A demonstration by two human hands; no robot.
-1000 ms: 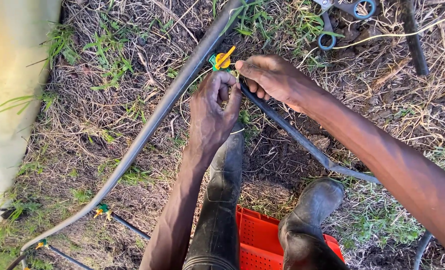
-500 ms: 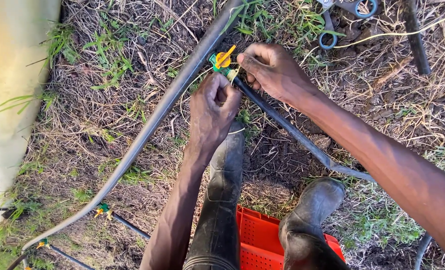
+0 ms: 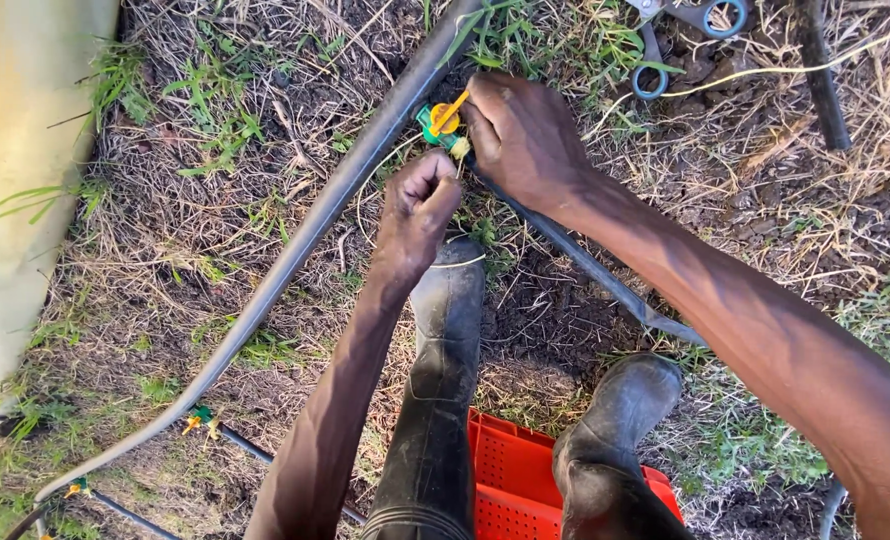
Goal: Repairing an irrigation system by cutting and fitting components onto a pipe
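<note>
Down on the dry, straw-littered ground, both bare hands meet at a small green plastic valve with a yellow-orange lever handle, which sits where the thick black main hose meets a thinner black branch tube, near the top edge of the view. The right hand is wrapped tightly around the branch tube's end just beside the valve. The left hand is curled into a narrow pinch right below the fitting, fingertips closed on what seems to be its lower end, though what exactly it pinches is hidden. The valve's handle points up and to the right, away from the main hose; the fitting's long axis appears to run across the main hose, in line with the branch tube, which trails down and right past two black rubber boots and an orange-red perforated plastic crate. To do this well, I judge the fitting should be held square to the hose and pressed straight, not twisted sideways.
</note>
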